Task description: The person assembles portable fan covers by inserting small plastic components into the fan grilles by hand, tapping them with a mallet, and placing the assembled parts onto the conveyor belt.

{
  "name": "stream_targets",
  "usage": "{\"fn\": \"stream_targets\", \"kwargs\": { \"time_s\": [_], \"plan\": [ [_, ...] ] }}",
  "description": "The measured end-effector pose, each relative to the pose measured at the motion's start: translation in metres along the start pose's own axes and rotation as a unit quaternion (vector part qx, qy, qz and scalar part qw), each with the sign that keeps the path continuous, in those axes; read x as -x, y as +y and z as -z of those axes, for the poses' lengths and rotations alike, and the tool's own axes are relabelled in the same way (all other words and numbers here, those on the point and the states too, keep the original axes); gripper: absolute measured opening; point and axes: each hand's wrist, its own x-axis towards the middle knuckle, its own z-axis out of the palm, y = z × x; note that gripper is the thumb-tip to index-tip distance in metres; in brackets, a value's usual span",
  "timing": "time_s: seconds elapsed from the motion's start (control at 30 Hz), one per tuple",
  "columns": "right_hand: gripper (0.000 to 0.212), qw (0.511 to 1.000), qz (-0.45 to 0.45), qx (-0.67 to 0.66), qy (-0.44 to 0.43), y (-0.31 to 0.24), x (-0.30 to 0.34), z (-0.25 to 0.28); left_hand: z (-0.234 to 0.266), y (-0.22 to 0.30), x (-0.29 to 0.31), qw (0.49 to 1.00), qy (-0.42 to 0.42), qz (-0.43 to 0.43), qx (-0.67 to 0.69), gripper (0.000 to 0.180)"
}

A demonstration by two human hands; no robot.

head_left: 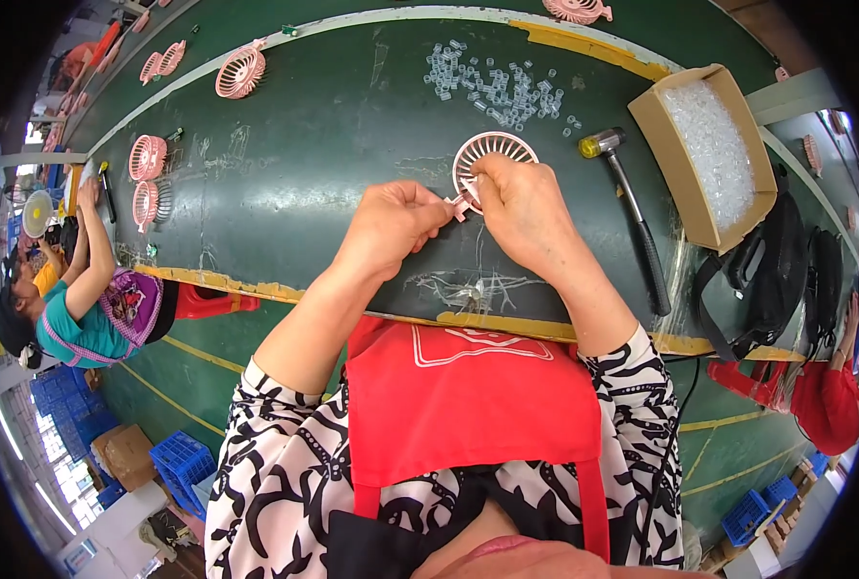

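A pink slatted fan housing (495,145) is between my hands, a little above the dark green bench. My right hand (524,205) is closed on its round body, with the thumb and fingers over its lower part. At the housing's short stem, my left hand (396,224) pinches with thumb and forefinger; whether a small part sits in that pinch I cannot make out. Beyond the housing, several clear plastic sleeves (514,95) lie scattered. Right of my right hand rests a hammer (632,198) with a yellow head and black grip.
A cardboard box (663,145) of clear small parts stands at the right, with a black bag (762,280) beside it. More pink fan housings (241,69) lie along the left and far side. A co-worker (87,309) sits at the left bench edge.
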Motion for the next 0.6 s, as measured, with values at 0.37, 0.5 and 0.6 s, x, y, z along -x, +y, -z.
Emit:
{"fn": "stream_targets", "kwargs": {
  "time_s": [0.37,0.5,0.6],
  "plan": [
    [0.013,1.0,-0.019,0.006,-0.024,-0.005,0.0,0.004,-0.002,-0.008,-0.002,0.999,-0.011,0.02,0.031,0.015],
    [0.013,0.999,-0.021,0.013,-0.023,-0.005,0.001,0.002,-0.001,0.0,-0.005,0.996,-0.069,0.052,-0.019,0.009],
    [0.015,0.999,-0.007,0.02,-0.029,-0.003,-0.001,0.004,-0.009,0.005,-0.005,0.992,-0.098,0.074,-0.026,0.015]
  ]
}}
